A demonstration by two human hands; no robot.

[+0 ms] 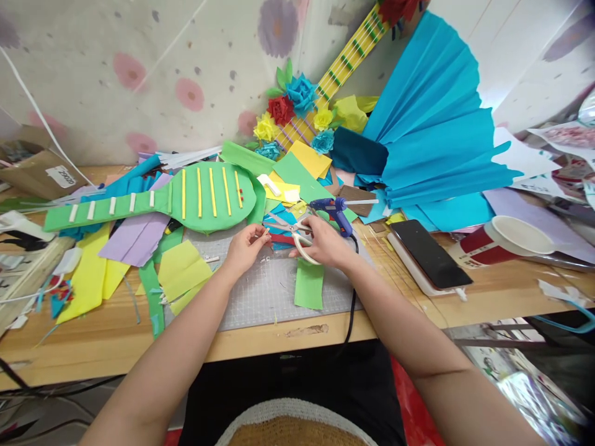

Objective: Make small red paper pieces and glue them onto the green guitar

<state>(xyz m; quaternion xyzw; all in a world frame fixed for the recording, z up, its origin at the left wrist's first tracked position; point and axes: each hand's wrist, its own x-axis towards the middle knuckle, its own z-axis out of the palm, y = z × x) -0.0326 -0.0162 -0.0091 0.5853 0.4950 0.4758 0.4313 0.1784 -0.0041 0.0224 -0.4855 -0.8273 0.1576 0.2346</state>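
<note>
Green paper lute (207, 201) lies left, yellow and white strips (213, 192) on, apparently unstrung.
Right of it, the right hand (323, 241) grips splayed scissors (294, 228); the left hand (246, 246) pinches a tiny pale piece (266, 231).

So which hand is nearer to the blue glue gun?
Right: the right hand is just on the near side of the blue glue gun; the left hand is farther left.

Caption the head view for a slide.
Right hand holds scissors, left hand close by, over a gridded mat near a blue glue gun.
</note>
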